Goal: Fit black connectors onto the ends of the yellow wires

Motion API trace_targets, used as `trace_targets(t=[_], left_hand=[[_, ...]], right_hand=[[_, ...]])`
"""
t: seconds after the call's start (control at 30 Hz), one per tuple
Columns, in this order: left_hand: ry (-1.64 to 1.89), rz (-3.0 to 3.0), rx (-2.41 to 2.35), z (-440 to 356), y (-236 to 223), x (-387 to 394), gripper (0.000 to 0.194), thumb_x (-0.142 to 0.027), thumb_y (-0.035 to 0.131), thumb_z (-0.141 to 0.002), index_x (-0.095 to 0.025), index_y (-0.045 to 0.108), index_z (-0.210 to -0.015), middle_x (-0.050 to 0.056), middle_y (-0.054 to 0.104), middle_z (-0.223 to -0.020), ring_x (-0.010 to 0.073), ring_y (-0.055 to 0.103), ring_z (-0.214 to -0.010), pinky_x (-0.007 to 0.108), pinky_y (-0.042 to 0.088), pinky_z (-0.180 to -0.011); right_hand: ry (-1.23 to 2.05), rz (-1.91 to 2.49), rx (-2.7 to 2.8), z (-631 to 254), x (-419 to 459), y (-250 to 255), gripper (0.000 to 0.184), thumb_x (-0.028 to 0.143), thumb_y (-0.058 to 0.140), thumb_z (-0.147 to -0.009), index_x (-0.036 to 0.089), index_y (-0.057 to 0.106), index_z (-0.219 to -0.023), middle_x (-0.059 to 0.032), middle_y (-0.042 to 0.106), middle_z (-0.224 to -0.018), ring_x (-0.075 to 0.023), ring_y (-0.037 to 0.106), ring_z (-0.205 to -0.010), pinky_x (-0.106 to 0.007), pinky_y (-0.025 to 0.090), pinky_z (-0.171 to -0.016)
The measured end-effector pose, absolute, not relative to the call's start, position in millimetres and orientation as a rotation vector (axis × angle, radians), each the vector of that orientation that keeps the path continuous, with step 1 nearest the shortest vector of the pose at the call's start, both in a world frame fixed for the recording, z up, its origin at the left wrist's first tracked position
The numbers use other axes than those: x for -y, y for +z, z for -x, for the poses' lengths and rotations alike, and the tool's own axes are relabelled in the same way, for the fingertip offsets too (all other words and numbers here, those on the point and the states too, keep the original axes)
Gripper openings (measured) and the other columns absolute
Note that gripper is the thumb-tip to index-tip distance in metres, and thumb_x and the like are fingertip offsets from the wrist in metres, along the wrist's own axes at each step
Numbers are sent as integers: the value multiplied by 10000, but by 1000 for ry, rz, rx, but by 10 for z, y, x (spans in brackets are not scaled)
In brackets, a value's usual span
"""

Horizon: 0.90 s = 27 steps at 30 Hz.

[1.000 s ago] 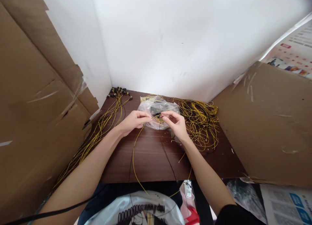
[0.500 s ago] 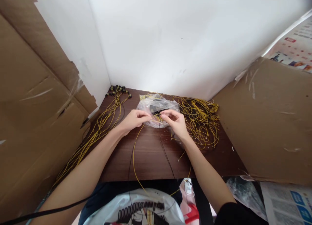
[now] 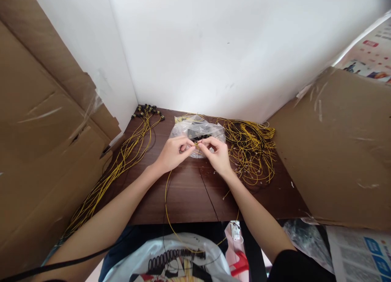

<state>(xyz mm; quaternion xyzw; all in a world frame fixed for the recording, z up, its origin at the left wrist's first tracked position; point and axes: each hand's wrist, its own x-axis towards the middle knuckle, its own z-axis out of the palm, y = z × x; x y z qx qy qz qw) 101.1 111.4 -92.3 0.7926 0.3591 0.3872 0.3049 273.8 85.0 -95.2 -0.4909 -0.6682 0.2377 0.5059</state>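
Note:
Both hands pinch one thin yellow wire above the middle of the brown table. My left hand grips it between thumb and fingertips, and the wire droops from that hand over the table's front edge. Close beside it, my right hand pinches the wire's end part, where a thin black strand also shows. The exact wire tip is hidden by the fingers. Right behind the hands lies a clear plastic bag with small black parts inside.
Yellow wires with black connectors run along the table's left side. A tangled heap of yellow wires lies at the right. Cardboard walls flank the table, with a white panel behind. A printed white bag sits at my lap.
My left hand has slid right along the wire, so its fingertips now nearly meet those of my right hand. The view has shifted slightly.

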Motion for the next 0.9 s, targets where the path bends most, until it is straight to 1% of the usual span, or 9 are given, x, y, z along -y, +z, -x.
trace_targets(t=[0.17, 0.23, 0.33, 0.4, 0.53, 0.67, 0.73, 0.83, 0.9], left_hand=[[1081, -2103, -925, -1005, -932, -1120, 224, -295, 530, -816, -150, 698, -793, -13, 403, -598, 100, 387, -564, 211, 300, -522], [1089, -2047, -921, -1003, -936, -1127, 224, -298, 539, -808, -149, 706, -785, -3, 444, -615, 101, 408, -576, 212, 317, -528], [1072, -1941, -924, -1008, -938, -1136, 218, -280, 548, -793, -139, 711, -759, 25, 551, -676, 111, 475, -624, 218, 351, -560], [1049, -1890, -926, -1015, -936, -1142, 205, -268, 562, -772, -135, 713, -734, 33, 591, -685, 120, 507, -642, 223, 366, -579], [1027, -1841, -933, -1035, -927, -1144, 191, -259, 578, -735, -135, 712, -678, 25, 607, -664, 118, 518, -629, 225, 372, -590], [1004, -1832, -930, -1051, -907, -1133, 204, -265, 571, -734, -131, 720, -692, 28, 631, -662, 123, 536, -637, 226, 386, -604], [984, -1805, -942, -1052, -893, -1127, 207, -268, 574, -737, -128, 726, -712, 37, 662, -679, 131, 553, -651, 230, 401, -621], [1008, -1706, -972, -1038, -870, -1125, 214, -277, 583, -748, -122, 730, -749, 43, 680, -689, 120, 549, -621, 224, 404, -599], [1056, -1613, -974, -1021, -854, -1130, 225, -296, 590, -755, -120, 728, -779, 33, 660, -651, 92, 504, -543, 210, 378, -533]], right_hand=[[520, 1183, 1676, -2722, -820, -931, 120, 277, 579, -814, 197, 659, -774, -31, 670, -808, -132, 548, -635, -288, 460, -647], [542, 1164, 1677, -2724, -818, -928, 107, 269, 584, -812, 199, 659, -784, -27, 666, -807, -130, 545, -640, -282, 458, -642], [591, 1137, 1662, -2720, -819, -925, 94, 259, 590, -804, 197, 661, -803, -27, 660, -806, -126, 540, -641, -276, 456, -631], [632, 1135, 1641, -2709, -819, -921, 93, 267, 598, -796, 197, 659, -801, -26, 659, -804, -125, 541, -642, -275, 461, -628], [757, 1126, 1559, -2688, -823, -926, 116, 310, 627, -767, 195, 643, -765, -22, 660, -786, -131, 562, -650, -284, 486, -640], [841, 1131, 1492, -2692, -837, -956, 154, 349, 632, -759, 195, 636, -766, -27, 662, -789, -146, 586, -673, -299, 503, -655], [848, 1146, 1471, -2703, -850, -970, 160, 355, 636, -756, 201, 635, -800, -22, 650, -767, -148, 586, -665, -299, 503, -647], [789, 1159, 1454, -2739, -882, -986, 198, 334, 615, -774, 212, 606, -929, -11, 617, -737, -144, 573, -652, -291, 497, -636], [644, 1186, 1457, -2776, -903, -995, 270, 313, 593, -789, 219, 547, -1038, -34, 618, -834, -154, 580, -717, -296, 495, -659]])
